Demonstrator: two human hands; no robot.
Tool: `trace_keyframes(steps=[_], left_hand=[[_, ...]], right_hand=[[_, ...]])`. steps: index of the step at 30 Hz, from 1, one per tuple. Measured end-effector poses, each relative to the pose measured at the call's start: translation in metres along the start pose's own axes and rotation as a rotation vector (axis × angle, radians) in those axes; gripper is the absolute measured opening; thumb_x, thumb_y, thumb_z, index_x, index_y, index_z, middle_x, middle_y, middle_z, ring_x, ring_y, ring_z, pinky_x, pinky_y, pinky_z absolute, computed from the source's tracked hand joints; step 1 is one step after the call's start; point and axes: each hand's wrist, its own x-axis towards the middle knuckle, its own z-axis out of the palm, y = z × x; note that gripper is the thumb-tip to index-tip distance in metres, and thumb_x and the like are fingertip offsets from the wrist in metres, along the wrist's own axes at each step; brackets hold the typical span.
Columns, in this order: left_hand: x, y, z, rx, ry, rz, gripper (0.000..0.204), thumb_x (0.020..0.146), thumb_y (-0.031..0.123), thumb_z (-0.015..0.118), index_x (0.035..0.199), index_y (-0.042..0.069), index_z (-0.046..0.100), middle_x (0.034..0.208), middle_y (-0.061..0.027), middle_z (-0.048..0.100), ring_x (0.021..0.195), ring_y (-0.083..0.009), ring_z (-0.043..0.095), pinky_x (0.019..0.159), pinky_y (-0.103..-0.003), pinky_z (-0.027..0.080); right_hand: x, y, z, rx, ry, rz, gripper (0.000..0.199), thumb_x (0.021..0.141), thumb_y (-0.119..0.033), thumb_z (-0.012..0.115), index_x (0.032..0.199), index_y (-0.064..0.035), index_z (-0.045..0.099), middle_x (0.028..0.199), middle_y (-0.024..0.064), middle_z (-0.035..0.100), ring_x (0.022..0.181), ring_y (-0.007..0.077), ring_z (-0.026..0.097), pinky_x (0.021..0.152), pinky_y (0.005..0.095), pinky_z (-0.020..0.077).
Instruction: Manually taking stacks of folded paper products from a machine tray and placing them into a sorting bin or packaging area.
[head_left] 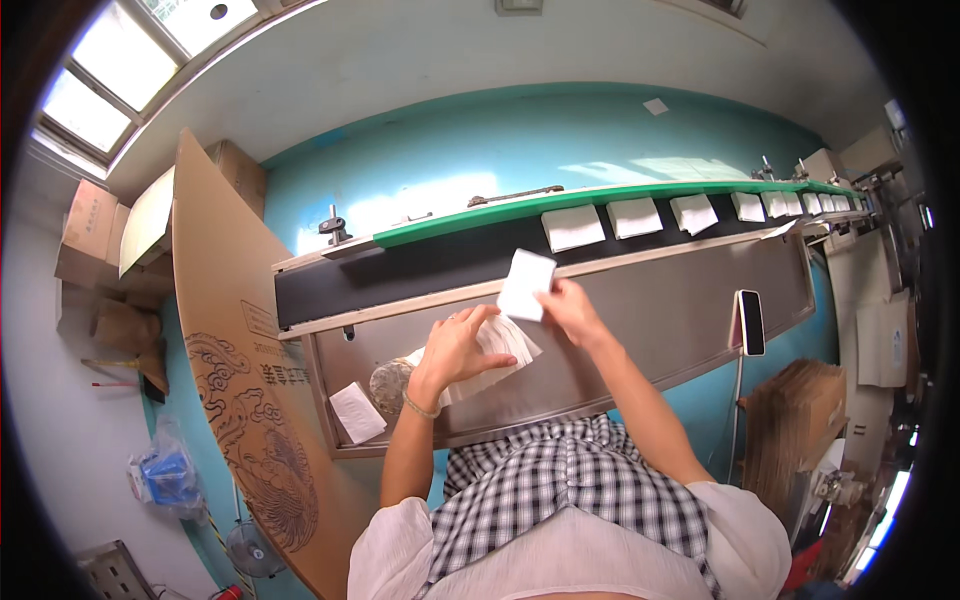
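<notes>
Free worktop [670,315] between hands [577,316] and phone [752,323]

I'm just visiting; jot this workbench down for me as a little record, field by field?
Right hand: holds a flat white piece
Left hand: at a fanned white stack, thumb and fingers apart; contact unclear
Work surface: brownish metal tray
Behind tray: black belt bearing a row of white pieces
Tray's left end: lone white piece
Left side: large cardboard sheet, upright
</notes>
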Motion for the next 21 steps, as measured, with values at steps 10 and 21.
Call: trace_keyframes(steps=[10,21], left_hand=[[-0.005,-0.016,0.000,-0.016,0.025,0.032,0.092,0.062,0.054,0.087,0.139,0.018,0.052,0.116,-0.0200,0.067,0.102,-0.0392,0.067,0.089,-0.046,0.053],[-0.007,-0.019,-0.005,-0.064,-0.070,-0.073,0.071,0.066,0.052,0.085,0.122,0.016,0.058,0.112,-0.0144,0.068,0.104,-0.0333,0.065,0.088,-0.045,0.050]], right_hand=[[-0.038,0.021,0.056,-0.455,-0.040,-0.289,0.040,0.097,-0.038,0.065,0.114,-0.0021,0.066,0.097,0.0082,0.069,0.083,0.0153,0.065,0.069,0.0305,0.0528],[0.008,0.017,0.017,0.012,-0.041,0.023,0.037,0.094,-0.020,0.066,0.119,0.0065,0.059,0.105,0.0120,0.069,0.087,0.0167,0.067,0.075,0.0304,0.0561]])
